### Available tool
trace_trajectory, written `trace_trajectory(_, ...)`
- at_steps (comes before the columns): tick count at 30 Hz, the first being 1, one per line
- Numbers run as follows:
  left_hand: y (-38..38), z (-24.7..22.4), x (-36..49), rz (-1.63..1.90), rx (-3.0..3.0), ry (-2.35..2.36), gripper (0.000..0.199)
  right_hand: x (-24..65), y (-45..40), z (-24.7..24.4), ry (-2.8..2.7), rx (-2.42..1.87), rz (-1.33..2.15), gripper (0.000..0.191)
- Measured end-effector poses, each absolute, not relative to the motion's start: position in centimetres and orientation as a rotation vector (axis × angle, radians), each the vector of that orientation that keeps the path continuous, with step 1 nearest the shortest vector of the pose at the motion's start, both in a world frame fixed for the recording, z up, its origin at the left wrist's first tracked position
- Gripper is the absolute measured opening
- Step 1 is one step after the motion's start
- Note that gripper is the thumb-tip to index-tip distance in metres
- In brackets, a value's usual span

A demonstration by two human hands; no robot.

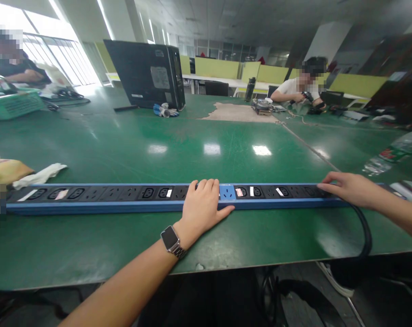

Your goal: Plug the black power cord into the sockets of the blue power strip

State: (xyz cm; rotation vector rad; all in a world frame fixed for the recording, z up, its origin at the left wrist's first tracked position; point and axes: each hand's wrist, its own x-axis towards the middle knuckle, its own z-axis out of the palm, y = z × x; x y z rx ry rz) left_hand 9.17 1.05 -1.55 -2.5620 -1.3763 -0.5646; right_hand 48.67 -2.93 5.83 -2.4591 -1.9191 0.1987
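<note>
A long power strip (pixel 97 208) with a blue housing and black sockets lies across the table, one socket block being bright blue (pixel 227 193). My left hand (pixel 202 202), a watch (pixel 171 238) on its wrist, grips the strip near its middle, fingers over the far edge and thumb along the near side. Near the strip's right end, my right hand (pixel 350 188) has its thumb and fingertips drawn together over the sockets; what they hold is hidden. Below that hand, a black cable (pixel 366 234) curves out towards the table's front edge.
A black computer case (pixel 148 75) stands behind, with gloves (pixel 165 110) beside it. A plastic bottle (pixel 396 150) lies at right; a green basket (pixel 15 104) and a yellow packet (pixel 8 171) are at left. Two people sit across the green table (pixel 179 159).
</note>
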Motion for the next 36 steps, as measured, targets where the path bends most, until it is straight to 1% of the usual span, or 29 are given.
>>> trace_trajectory(4, 1.0, -1.5, 9.1, -0.569, -2.564, -1.373, 0.069, 48.1, -3.8, 5.3, -1.926, -2.376, 0.183, 0.021)
trace_trajectory(8, 0.9, -1.5, 9.1, -0.566, -2.55, -1.371, 0.069, 48.2, -3.5, 5.7, -1.996, -2.417, 0.164, 0.02)
trace_trajectory(10, 0.9, -1.5, 9.2, -0.56, -2.538, -1.372, 0.069, 48.0, -2.6, 7.8, -1.938, -2.483, 0.085, 0.025)
trace_trajectory(13, 0.9, -1.5, 9.2, -0.555, -2.536, -1.368, 0.07, 46.3, -1.5, 13.4, -1.564, -2.536, -0.21, 0.039)
trace_trajectory(15, 0.9, -1.6, 9.3, -0.557, -2.534, -1.372, 0.069, 44.1, -1.1, 16.9, -1.489, -2.527, -0.337, 0.044)
trace_trajectory(16, 0.9, -1.6, 9.2, -0.559, -2.532, -1.376, 0.069, 42.8, -1.0, 18.0, -1.517, -2.515, -0.328, 0.045)
trace_trajectory(17, 0.9, -1.6, 9.2, -0.561, -2.532, -1.378, 0.069, 41.3, -0.9, 18.5, -1.593, -2.485, -0.227, 0.044)
trace_trajectory(18, 0.9, -1.6, 9.2, -0.563, -2.534, -1.379, 0.069, 39.9, -0.9, 18.4, -1.658, -2.463, -0.099, 0.044)
trace_trajectory(20, 1.0, -1.6, 9.2, -0.564, -2.54, -1.375, 0.07, 37.4, -0.6, 16.5, -1.845, -2.411, 0.246, 0.042)
trace_trajectory(21, 1.0, -1.7, 9.2, -0.564, -2.54, -1.373, 0.07, 36.4, -0.4, 15.0, -1.941, -2.387, 0.33, 0.037)
trace_trajectory(23, 1.0, -1.7, 9.2, -0.56, -2.534, -1.371, 0.07, 35.1, 0.3, 11.9, -2.093, -2.345, 0.383, 0.03)
trace_trajectory(25, 1.0, -1.7, 9.2, -0.556, -2.527, -1.374, 0.069, 34.6, 1.1, 9.4, -2.154, -2.351, 0.37, 0.028)
trace_trajectory(27, 0.9, -1.7, 9.2, -0.551, -2.53, -1.378, 0.07, 34.6, 1.8, 7.8, -2.158, -2.386, 0.372, 0.028)
trace_trajectory(30, 0.9, -1.6, 9.2, -0.544, -2.546, -1.385, 0.071, 34.7, 2.3, 6.9, -2.204, -2.396, 0.323, 0.029)
trace_trajectory(36, 0.9, -1.5, 9.2, -0.538, -2.567, -1.393, 0.069, 34.3, 1.5, 5.5, -2.276, -2.385, 0.073, 0.029)
